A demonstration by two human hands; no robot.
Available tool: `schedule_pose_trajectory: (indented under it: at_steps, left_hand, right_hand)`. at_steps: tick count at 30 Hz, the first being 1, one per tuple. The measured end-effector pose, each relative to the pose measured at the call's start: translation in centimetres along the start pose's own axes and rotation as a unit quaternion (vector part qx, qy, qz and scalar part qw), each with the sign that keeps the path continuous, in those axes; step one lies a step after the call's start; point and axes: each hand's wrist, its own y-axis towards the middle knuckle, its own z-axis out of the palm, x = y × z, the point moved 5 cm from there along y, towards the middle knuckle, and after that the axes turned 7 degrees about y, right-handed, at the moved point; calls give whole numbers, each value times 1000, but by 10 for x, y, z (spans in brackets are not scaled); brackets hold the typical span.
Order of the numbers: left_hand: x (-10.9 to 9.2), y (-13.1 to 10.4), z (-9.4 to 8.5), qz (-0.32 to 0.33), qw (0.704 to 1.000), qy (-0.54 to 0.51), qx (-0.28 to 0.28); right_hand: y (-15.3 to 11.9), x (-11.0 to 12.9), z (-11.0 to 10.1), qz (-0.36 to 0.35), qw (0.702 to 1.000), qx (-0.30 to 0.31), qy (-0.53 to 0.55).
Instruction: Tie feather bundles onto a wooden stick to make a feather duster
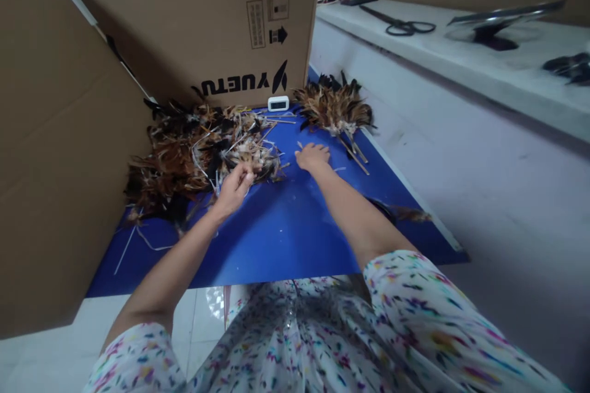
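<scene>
At the front edge of a large pile of brown and black feathers (179, 156), my left hand (234, 189) is closed in a pinch. What sits between its thumb and fingers, if anything, is too small to make out. Pale quill ends and thin white strips stick out of the pile around it. My right hand (314, 157) lies palm down on the blue tabletop (276, 233), fingers apart and holding nothing. Beyond it, to the right, rests a separate bundle of feathers (336, 104) whose thin sticks (354, 150) point toward me.
Cardboard walls (184, 18) rise behind and left of the table. A small white digital device (278, 104) stands against the back one. On the right-hand ledge lie black scissors (401, 26) and a blurred metal object (502, 21). A loose feather (410, 214) rests near the table's right edge.
</scene>
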Motion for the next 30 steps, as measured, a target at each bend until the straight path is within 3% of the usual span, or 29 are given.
schedule_pose_trajectory:
  at_steps: [3,5,7,8,11,14,17,20,23,25,28,30]
  left_hand:
    - [2,-35,2,-20,994,49,94]
    - [12,-52,2,-10,984,94,154]
    - [27,-58,-9,-15,978,127,164]
    - [35,-56,-19,-31,979,143,140]
    - [54,-45,-56,-85,980,174,54]
    - [47,-47,-89,-95,978,183,-28]
    - [22,-80,-102,-85,974,194,-81]
    - [-1,-131,-96,-85,954,269,-106]
    - [3,-166,-78,-99,946,304,-56]
    - [19,-167,-71,-120,940,317,-25]
    - [43,-137,-76,-117,936,331,-36]
    - [47,-106,-87,-102,935,328,-91]
  right_hand:
    - [-5,46,27,-71,997,17,17]
    - [-14,76,38,-159,986,43,41]
    - [-24,97,39,-243,965,68,68]
    - [-28,101,36,-275,955,73,81]
    - [-43,89,13,-331,935,30,125]
    - [-72,51,-5,-377,915,-6,144]
    - [-103,5,4,-341,936,19,81]
    - [-120,-24,28,-261,965,35,8]
    - [-124,-15,51,-257,965,42,-13]
    - [-121,5,60,-276,960,49,10]
    - [-114,33,61,-324,941,57,85]
    - [-109,40,53,-340,928,36,149]
